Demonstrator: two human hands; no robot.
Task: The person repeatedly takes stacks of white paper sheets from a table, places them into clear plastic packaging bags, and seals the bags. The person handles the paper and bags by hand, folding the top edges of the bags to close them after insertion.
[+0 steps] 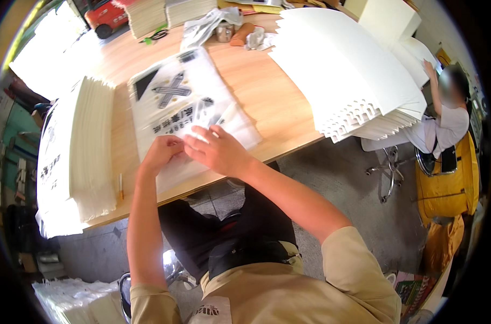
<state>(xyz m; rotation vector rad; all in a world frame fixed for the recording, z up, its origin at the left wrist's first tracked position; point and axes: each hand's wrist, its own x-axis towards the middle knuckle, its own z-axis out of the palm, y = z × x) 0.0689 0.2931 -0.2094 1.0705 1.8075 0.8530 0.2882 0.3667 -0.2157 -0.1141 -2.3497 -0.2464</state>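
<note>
A clear plastic bag point(213, 73) printed with crossed pencils and dark lettering lies flat on the wooden table point(245, 73), with white sheets visible inside. Both hands are over its near end. My left hand point(161, 153) has thumb and fingers pinched together; whatever is between them is too small to make out. Beside it, my right hand point(218, 150) has its fingers stretched and partly spread, the tips close to the left fingers. Glare on the plastic hides the bag's near edge.
A tall stack of packed bags point(91, 151) stands left, near an orange-and-white pen point(121, 186). White die-cut sheets point(337, 59) are fanned at right. Scissors point(159, 35), a metal jar point(224, 32) and paper stacks point(143, 16) sit at the back. A seated person point(445, 116) works far right.
</note>
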